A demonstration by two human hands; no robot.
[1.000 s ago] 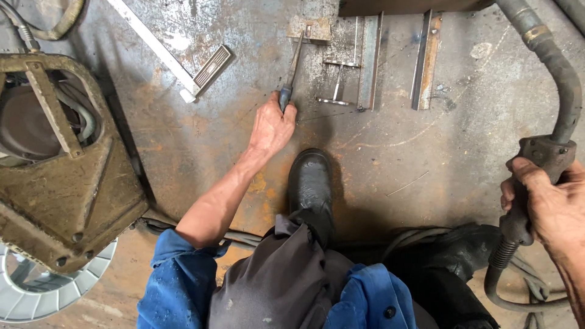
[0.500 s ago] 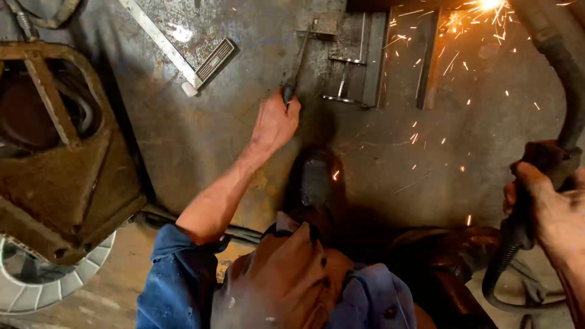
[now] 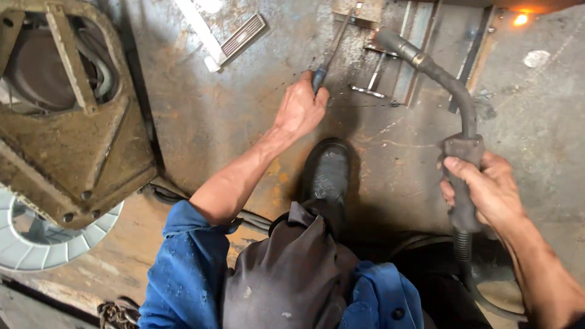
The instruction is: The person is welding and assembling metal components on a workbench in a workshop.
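Rusty, scuffed steel plate fills the floor under you, with the flat metal bars laid side by side at the top centre of the frame, and that is where your work sits. Your left hand is wrapped shut around the blue grip of a slim hand tool, a screwdriver or chipping pick by the look of it, whose shaft runs up and right to a small square plate at the top edge. Your right hand is closed firmly on the handle of the welding torch, whose curved neck arcs up and left so the nozzle hovers just beside the bars, near the tool's shaft. To do this well, I would judge you should keep the tool pressing the small plate flat and unmoving while the nozzle comes to the seam, and hold your left fingers back along the grip, away from the tip. An orange glow shows at the upper right, so mind stray heat there. Your black boot is planted at centre, close below the work; keep it apart from the joint. Off at the left sit a heavy rusted frame and a white slotted disc, well away from both hands.
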